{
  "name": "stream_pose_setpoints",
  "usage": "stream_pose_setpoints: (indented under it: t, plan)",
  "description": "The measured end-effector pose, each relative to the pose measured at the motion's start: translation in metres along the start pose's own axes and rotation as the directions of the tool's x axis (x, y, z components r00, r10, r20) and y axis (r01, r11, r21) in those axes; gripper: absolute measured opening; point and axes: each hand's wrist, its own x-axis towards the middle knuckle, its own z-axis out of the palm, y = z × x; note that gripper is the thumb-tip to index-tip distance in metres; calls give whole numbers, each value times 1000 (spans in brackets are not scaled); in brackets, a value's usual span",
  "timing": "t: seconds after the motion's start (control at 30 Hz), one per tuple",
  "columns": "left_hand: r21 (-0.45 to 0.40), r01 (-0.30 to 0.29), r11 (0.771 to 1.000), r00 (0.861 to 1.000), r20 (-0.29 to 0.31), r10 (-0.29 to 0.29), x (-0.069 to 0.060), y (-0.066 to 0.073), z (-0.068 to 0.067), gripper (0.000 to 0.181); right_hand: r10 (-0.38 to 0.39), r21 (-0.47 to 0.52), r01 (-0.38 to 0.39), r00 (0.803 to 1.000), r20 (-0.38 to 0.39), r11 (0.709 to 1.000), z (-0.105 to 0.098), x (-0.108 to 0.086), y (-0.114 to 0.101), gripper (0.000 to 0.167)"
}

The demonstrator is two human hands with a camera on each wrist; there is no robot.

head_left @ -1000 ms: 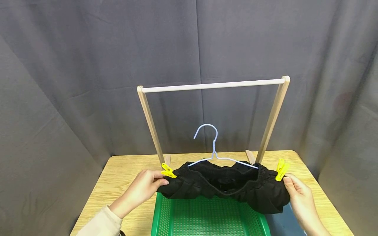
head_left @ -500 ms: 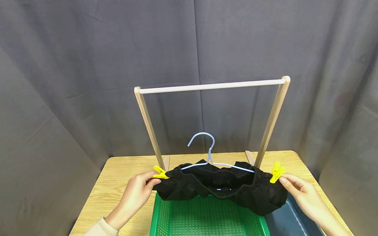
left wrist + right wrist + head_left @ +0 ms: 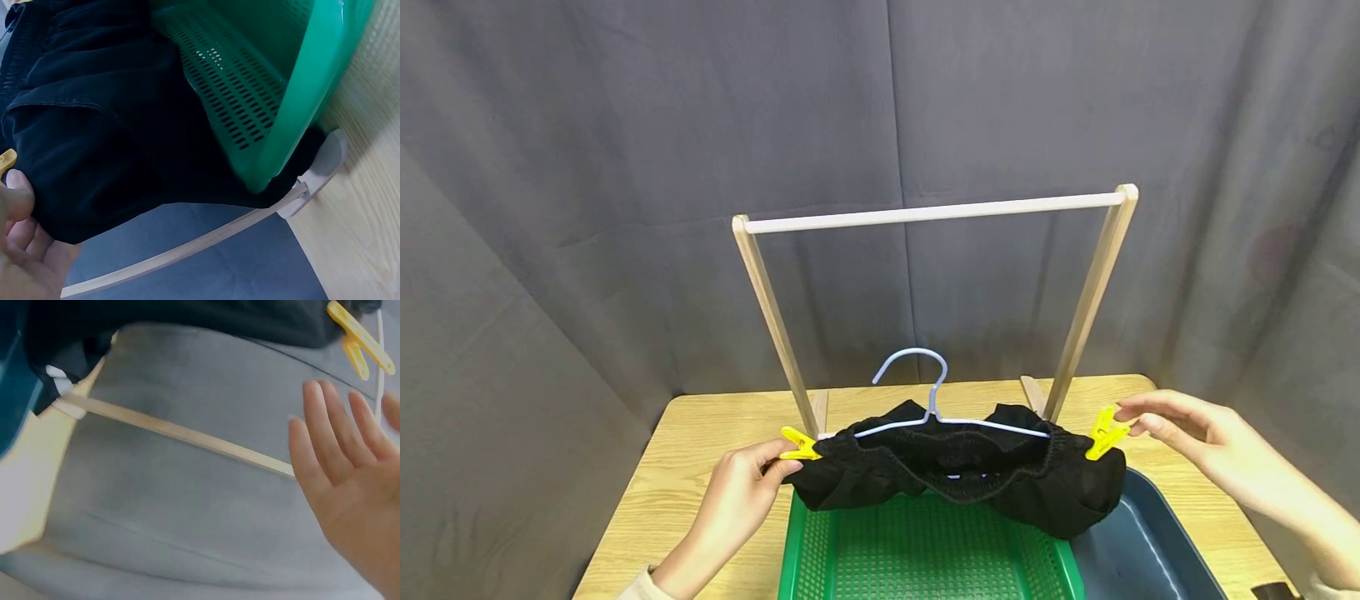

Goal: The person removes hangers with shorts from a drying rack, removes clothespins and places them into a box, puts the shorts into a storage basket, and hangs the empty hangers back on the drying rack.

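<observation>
Black pants (image 3: 1060, 492) with a gathered elastic waistband hang from a pale blue wire hanger (image 3: 992, 427), its hook upright. A yellow clothespin (image 3: 801, 444) bites the waistband at the left end, and a second yellow clothespin (image 3: 1105, 433) sits at the right end. My left hand (image 3: 737, 492) pinches the left corner of the cloth between thumb and fingers, just by the clothespin. Beside the right clothespin is my right hand (image 3: 1202, 433); in the right wrist view its fingers (image 3: 331, 434) are extended, apart from the clothespin and cloth. The lower part of the pants is mostly hidden.
A wooden stand with a white crossbar (image 3: 925, 214) rises behind the pants. Below them stands a green perforated basket (image 3: 797, 533), with a dark blue tray (image 3: 1157, 533) to its right. All are on a wooden table (image 3: 700, 442) before grey curtains.
My right hand has let go of the right end and lifted slightly away. The pants and hanger have shifted a little left and lower, with my left hand keeping its pinch.
</observation>
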Motion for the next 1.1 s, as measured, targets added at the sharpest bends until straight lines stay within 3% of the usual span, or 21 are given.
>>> stream_pose_setpoints:
  t: [0.13,0.2,0.37,0.57,0.83,1.0,1.1]
  plan:
    - [-20,29,999,999,16,-29,-2,2,-2,11,-10,-78,16,997,77,997,-8,7,-10,35]
    - [-24,30,999,999,14,-30,-3,2,-1,11,-58,-87,66,994,92,994,-9,10,-13,39]
    - [-26,25,999,1000,-1,-25,-5,1,-1,13,-204,-169,214,976,74,962,-3,16,-16,50]
    - [-12,31,999,999,-6,-31,-6,2,-1,12,-304,-296,299,952,31,907,1,19,-21,51]
    - [-13,25,1000,1000,15,-24,-9,2,-1,11,-425,-338,405,905,17,849,5,19,-24,54]
    - [-15,31,999,999,25,-31,-10,1,0,11,-505,-279,485,863,-1,829,10,20,-22,33]
    - [-17,46,999,998,33,-45,-11,1,1,10,-527,-285,497,849,-33,819,11,20,-22,41]
